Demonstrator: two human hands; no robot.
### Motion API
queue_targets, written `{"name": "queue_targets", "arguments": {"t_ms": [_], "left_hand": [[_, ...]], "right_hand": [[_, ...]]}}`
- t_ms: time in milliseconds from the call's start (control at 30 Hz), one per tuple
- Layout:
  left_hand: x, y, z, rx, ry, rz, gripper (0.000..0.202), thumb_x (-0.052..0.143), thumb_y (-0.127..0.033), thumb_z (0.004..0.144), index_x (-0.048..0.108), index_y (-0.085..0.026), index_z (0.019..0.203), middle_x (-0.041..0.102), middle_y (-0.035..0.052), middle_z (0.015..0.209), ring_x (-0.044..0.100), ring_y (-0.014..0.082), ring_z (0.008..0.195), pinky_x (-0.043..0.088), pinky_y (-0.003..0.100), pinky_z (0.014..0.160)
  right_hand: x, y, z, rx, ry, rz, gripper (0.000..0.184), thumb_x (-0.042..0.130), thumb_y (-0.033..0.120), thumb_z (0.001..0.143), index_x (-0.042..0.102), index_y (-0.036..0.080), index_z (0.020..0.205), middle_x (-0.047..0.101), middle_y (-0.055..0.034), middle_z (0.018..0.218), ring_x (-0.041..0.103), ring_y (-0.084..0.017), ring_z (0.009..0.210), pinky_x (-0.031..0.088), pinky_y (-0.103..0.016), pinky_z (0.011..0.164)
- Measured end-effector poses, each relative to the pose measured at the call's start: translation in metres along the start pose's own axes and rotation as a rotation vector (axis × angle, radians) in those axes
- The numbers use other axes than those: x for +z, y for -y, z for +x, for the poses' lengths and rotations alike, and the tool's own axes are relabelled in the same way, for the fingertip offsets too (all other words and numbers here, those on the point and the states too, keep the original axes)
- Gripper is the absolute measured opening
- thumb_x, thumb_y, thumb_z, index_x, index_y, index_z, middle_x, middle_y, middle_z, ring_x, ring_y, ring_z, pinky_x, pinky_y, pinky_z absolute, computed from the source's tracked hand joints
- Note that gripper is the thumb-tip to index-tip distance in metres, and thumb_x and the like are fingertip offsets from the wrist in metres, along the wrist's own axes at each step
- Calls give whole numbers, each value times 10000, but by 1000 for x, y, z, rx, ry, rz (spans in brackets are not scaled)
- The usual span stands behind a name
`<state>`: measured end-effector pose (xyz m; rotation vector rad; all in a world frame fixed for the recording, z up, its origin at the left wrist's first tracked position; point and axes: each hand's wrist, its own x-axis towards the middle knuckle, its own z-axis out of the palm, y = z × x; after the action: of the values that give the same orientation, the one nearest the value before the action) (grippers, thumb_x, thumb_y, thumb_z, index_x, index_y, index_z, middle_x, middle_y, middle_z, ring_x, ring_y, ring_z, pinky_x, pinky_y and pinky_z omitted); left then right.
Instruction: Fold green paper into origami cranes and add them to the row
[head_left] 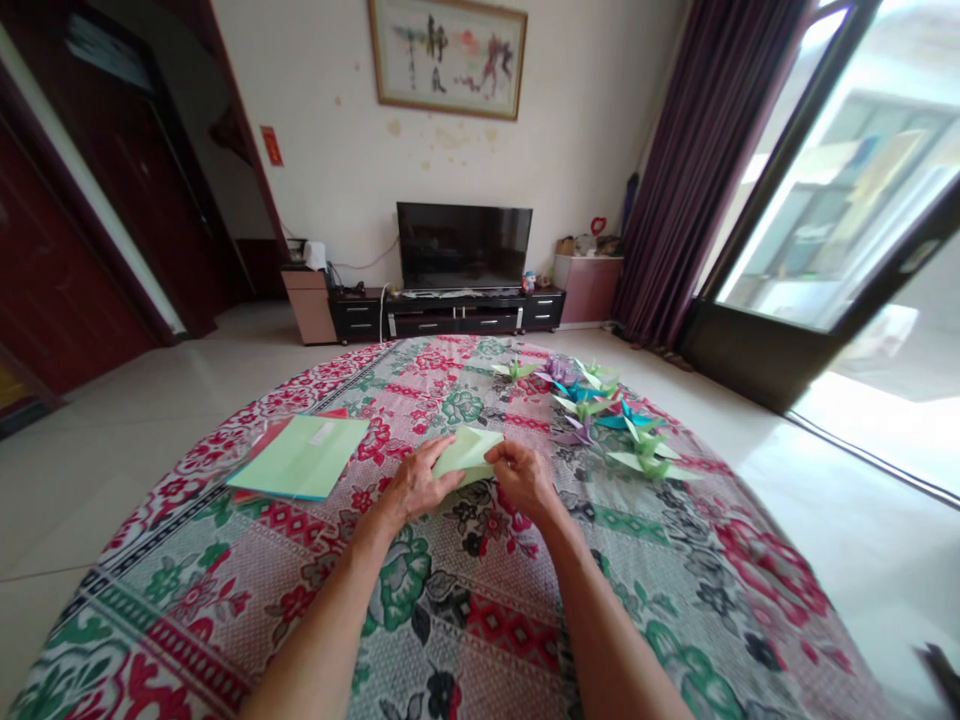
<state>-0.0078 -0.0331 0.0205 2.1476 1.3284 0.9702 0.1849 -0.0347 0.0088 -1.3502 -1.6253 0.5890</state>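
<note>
Between my two hands is a folded sheet of light green paper (466, 452), held just above the patterned tablecloth. My left hand (421, 482) grips its left side, with the thumb along the near edge and the fingers at the far side. At the paper's right edge, my right hand (521, 476) pinches it between thumb and curled fingers. Off to the right lie several folded paper cranes in green, purple and blue, among them a light green crane (651, 462) nearest me and a blue crane (624, 418).
A stack of coloured paper (300, 458), light green on top, lies left on the round table with its floral tablecloth (480, 620). Beyond the table stand a television (465, 245) and a low black cabinet (450, 318). A glass door is at right.
</note>
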Motion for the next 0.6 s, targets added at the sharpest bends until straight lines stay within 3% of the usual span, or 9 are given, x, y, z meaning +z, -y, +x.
{"name": "queue_targets", "arguments": {"t_ms": [133, 233, 433, 500, 600], "left_hand": [[-6, -7, -1, -110, 40, -68, 570, 452, -489, 820, 514, -128, 1256, 568, 132, 1252, 539, 245, 1140, 426, 362, 969], [-3, -7, -1, -107, 16, -4, 609, 529, -504, 767, 517, -133, 1250, 536, 150, 1286, 479, 253, 1208, 371, 371, 1024], [3, -1, 3, 2, -193, 20, 714, 662, -390, 660, 445, -157, 1299, 393, 131, 1405, 288, 273, 1336, 280, 433, 1087], [0, -1, 6, -20, -250, -39, 575, 636, -388, 685, 539, -161, 1203, 457, 122, 1355, 348, 264, 1304, 310, 408, 1072], [-6, -3, 8, -186, -193, -269, 375, 524, -438, 768, 656, -146, 963, 656, 106, 1058, 590, 230, 1029, 466, 349, 903]], "right_hand": [[7, 0, -1, -15, 63, 228, 189, 436, 229, 677, 615, 174, 702, 570, 16, 606, 472, -106, 555, 372, -202, 547], [11, 5, -4, -42, 106, 337, 183, 426, 220, 687, 603, 175, 694, 584, 8, 630, 520, -125, 635, 409, -218, 621], [2, 27, -9, -105, 124, 314, 255, 352, 184, 709, 603, 168, 665, 593, -6, 644, 540, -137, 667, 412, -235, 669], [-2, 34, -9, -122, 96, 313, 275, 354, 235, 772, 614, 168, 713, 600, -10, 677, 548, -143, 708, 413, -239, 693], [-3, 37, -9, -82, 82, 355, 250, 418, 321, 800, 611, 165, 763, 567, 2, 638, 528, -132, 653, 404, -226, 630]]}}
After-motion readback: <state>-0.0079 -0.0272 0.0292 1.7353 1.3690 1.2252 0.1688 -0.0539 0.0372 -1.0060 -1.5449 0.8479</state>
